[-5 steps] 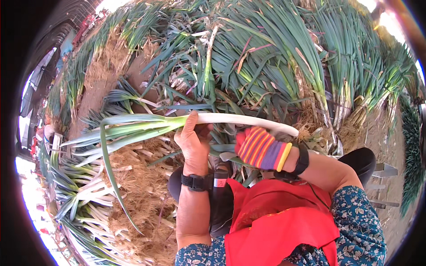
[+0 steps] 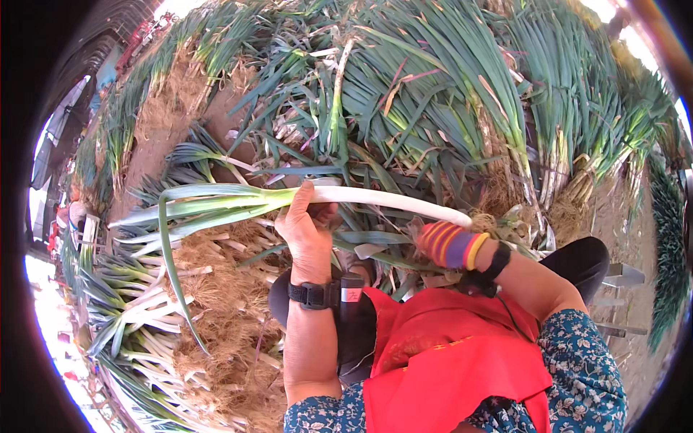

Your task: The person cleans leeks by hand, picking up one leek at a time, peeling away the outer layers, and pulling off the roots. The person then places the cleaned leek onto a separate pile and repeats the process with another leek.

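Note:
My bare left hand [image 2: 307, 220] is closed around a long green onion [image 2: 382, 198] where its green leaves meet the white stalk. The leaves spread to the left, one bent sharply down. The white stalk curves to the right and ends in a rounded tip. Just under that tip is my right hand, in a striped knit glove [image 2: 453, 245]. Its fingers are blurred and partly hidden, so I cannot tell whether they hold anything. It looks apart from the stalk.
Rooted green onions [image 2: 426, 79] lie heaped ahead and to the right. On my left, trimmed-looking white onions [image 2: 148, 307] lie beside a mass of brown roots [image 2: 227, 317]. A red apron [image 2: 447, 353] covers my lap. Metal legs [image 2: 624, 276] stand at the right.
My right hand has moved a little to the right, toward the stalk's white tip. My left hand and the green onion have shifted slightly left.

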Demonstrator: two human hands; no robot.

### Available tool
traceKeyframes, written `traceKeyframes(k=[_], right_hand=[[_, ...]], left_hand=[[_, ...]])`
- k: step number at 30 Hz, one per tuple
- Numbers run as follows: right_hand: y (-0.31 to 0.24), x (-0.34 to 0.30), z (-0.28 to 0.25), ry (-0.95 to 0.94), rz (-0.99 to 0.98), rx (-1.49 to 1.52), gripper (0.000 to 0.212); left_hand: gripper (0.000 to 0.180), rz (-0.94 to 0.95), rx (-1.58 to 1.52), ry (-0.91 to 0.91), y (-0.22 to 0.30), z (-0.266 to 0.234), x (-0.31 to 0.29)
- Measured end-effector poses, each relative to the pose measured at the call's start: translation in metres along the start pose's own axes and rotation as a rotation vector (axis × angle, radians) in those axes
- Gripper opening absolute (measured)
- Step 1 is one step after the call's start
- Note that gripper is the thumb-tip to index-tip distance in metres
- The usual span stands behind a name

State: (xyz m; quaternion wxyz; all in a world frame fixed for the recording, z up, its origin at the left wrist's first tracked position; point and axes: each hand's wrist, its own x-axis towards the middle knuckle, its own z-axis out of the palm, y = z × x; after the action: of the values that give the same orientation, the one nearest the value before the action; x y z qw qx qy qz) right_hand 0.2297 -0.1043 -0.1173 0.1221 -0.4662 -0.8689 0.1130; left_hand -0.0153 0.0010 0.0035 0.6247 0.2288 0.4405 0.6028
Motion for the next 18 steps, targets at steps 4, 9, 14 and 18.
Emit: traceKeyframes(k=[4, 9, 14, 18], right_hand=[[0.08, -0.103, 0.022, -0.502, 0.337, -0.052, 0.024], [0.031, -0.083, -0.012, -0.089, 0.563, -0.022, 0.062], [-0.016, 0.037, -0.066, 0.379, 0.437, 1.324, 0.043], [-0.07, 0.096, -0.101, 0.343, 0.358, 2.166, 0.025]], left_hand=[[0.021, 0.071, 0.052, -0.016, 0.006, -0.015, 0.007], [0.024, 0.13, -0.011, -0.071, -0.003, -0.014, 0.008], [0.021, 0.007, -0.112, -0.094, -0.007, -0.001, -0.003], [0.018, 0.008, -0.181, -0.105, -0.004, -0.004, -0.005]])
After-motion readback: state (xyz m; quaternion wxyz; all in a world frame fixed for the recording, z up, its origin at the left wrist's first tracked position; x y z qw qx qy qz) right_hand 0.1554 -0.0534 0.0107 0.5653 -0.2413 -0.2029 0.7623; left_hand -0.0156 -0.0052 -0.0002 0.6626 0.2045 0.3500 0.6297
